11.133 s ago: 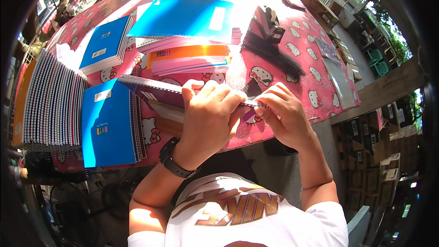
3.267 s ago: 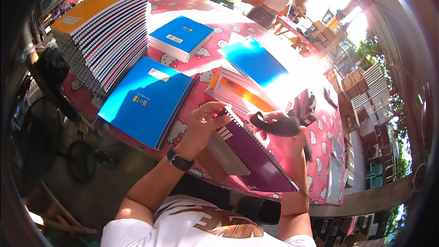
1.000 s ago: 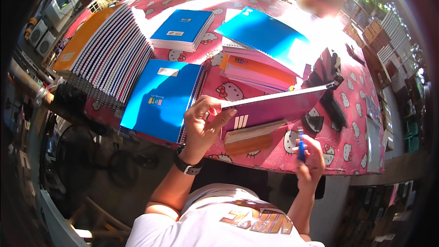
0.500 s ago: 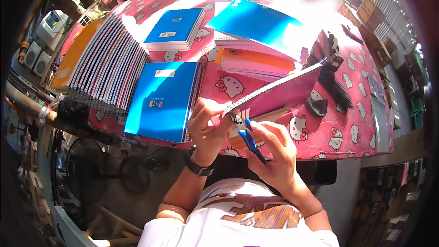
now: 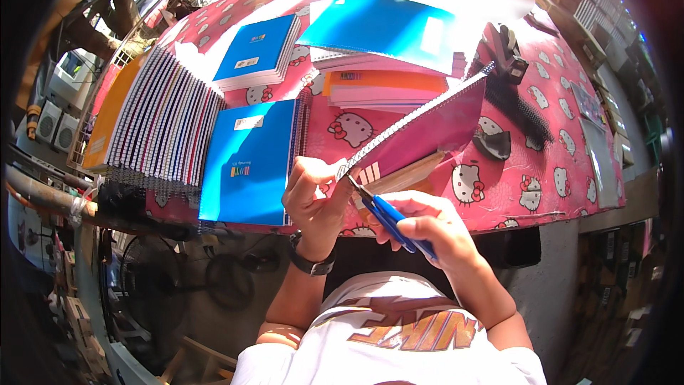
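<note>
Purple notebook (image 5: 434, 132) is mid-frame, held on a slant, coil edge up and running from centre toward upper right. Left hand (image 5: 313, 196): fingers pinched narrow on the notebook's near corner at the coil (image 5: 413, 115); likely stops that end swinging. Right hand (image 5: 438, 224): fingers wrapped round blue-handled pliers (image 5: 393, 222), tips at the coil end, just beside the left fingers. Hands that close probably help aim. Can't tell if the jaws grip wire. Edge-up tilt seems to keep the coil end exposed to the tool. Wooden block (image 5: 417, 175) lies by the notebook's lower edge; can't tell if it bears weight. Blue notebooks (image 5: 253, 164) stacked at left, presumably out of the way. Black coils (image 5: 524, 117) on worktop (image 5: 499, 196), upper right.
</note>
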Action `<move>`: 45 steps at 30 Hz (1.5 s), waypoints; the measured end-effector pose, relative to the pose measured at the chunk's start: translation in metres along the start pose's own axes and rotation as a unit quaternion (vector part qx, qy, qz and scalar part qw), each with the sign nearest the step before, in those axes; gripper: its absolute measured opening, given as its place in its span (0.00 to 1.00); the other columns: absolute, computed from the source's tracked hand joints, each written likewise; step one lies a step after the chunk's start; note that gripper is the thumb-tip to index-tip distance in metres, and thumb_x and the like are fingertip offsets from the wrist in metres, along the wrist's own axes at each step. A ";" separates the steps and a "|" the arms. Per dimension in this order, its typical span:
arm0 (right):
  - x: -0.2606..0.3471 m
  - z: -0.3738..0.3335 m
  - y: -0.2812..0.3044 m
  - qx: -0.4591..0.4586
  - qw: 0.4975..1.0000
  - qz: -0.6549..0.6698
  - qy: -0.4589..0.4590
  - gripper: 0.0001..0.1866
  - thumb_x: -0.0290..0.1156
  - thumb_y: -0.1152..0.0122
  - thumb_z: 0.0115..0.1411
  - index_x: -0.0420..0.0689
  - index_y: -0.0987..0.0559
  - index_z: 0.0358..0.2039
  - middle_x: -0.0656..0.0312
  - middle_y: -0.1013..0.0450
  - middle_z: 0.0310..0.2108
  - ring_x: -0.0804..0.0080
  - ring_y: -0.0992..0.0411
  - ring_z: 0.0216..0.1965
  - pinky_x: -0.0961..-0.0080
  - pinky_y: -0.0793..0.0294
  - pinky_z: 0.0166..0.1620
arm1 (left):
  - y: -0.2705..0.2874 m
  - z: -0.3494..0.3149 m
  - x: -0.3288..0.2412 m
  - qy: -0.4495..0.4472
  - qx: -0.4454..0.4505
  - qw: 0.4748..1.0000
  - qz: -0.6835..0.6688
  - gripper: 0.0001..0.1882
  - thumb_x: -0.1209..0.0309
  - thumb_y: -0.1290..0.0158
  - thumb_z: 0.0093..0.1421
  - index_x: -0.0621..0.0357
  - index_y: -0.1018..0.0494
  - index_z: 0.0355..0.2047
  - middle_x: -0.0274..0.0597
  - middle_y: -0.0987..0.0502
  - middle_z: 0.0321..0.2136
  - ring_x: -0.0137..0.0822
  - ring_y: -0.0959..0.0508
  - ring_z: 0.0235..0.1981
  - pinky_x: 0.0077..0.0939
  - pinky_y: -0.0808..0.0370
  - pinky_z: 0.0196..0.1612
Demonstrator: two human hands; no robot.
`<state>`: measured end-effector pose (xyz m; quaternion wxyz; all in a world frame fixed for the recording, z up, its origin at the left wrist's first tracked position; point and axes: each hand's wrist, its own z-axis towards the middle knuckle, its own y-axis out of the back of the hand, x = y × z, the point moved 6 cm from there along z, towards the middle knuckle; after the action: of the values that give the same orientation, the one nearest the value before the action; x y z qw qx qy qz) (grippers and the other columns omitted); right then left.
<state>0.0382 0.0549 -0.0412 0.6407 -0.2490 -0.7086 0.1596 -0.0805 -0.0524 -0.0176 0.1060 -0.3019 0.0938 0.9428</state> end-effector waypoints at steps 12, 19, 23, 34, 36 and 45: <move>0.028 -0.044 0.095 -0.291 0.859 -0.335 0.254 0.24 0.26 0.41 0.49 0.37 0.31 0.48 0.59 0.33 0.43 0.70 0.34 0.46 0.73 0.34 0.49 | -0.009 -0.029 0.032 0.197 0.035 0.979 -0.044 0.16 0.68 0.37 0.49 0.62 0.31 0.31 0.37 0.35 0.19 0.31 0.37 0.18 0.26 0.38 0.22; -0.002 -0.091 0.203 -0.460 0.566 -0.651 0.210 0.23 0.26 0.40 0.45 0.39 0.29 0.45 0.52 0.32 0.43 0.55 0.36 0.47 0.65 0.41 0.54 | 0.014 0.010 0.009 0.220 -0.042 0.963 -0.151 0.10 0.76 0.47 0.58 0.63 0.32 0.39 0.33 0.25 0.29 0.21 0.29 0.30 0.18 0.31 0.34; -0.002 -0.079 0.198 -0.464 0.532 -0.697 0.129 0.25 0.29 0.39 0.44 0.44 0.29 0.47 0.56 0.33 0.47 0.57 0.39 0.51 0.59 0.44 0.55 | 0.128 0.094 -0.015 0.085 -0.126 0.940 0.306 0.18 0.77 0.54 0.56 0.59 0.33 0.49 0.51 0.29 0.38 0.45 0.28 0.38 0.34 0.31 0.42; 0.001 -0.066 0.211 -0.459 0.547 -0.695 0.090 0.26 0.27 0.40 0.43 0.45 0.30 0.47 0.58 0.35 0.48 0.57 0.41 0.52 0.54 0.47 0.54 | 0.377 0.285 -0.146 -0.166 -0.287 0.763 0.555 0.18 0.69 0.51 0.50 0.64 0.28 0.41 0.49 0.23 0.30 0.36 0.23 0.31 0.30 0.28 0.39; 0.001 -0.064 0.205 -0.460 0.542 -0.695 0.106 0.25 0.26 0.40 0.43 0.44 0.29 0.46 0.58 0.35 0.46 0.57 0.41 0.51 0.56 0.45 0.53 | 0.410 0.333 -0.137 -0.115 -0.224 0.682 0.687 0.20 0.69 0.56 0.51 0.54 0.28 0.45 0.50 0.23 0.34 0.45 0.23 0.36 0.34 0.29 0.42; 0.004 -0.067 0.206 -0.475 0.520 -0.697 0.136 0.23 0.24 0.41 0.43 0.42 0.29 0.44 0.57 0.34 0.45 0.57 0.39 0.48 0.61 0.42 0.52 | 0.296 0.398 0.056 -0.088 0.161 0.696 0.694 0.15 0.72 0.60 0.56 0.51 0.23 0.37 0.49 0.23 0.34 0.48 0.24 0.38 0.40 0.28 0.41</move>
<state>0.1348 0.2208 -0.1414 0.4223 0.0390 -0.5303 -0.7341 -0.4193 -0.2328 0.3011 -0.5237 -0.0454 0.4173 0.7413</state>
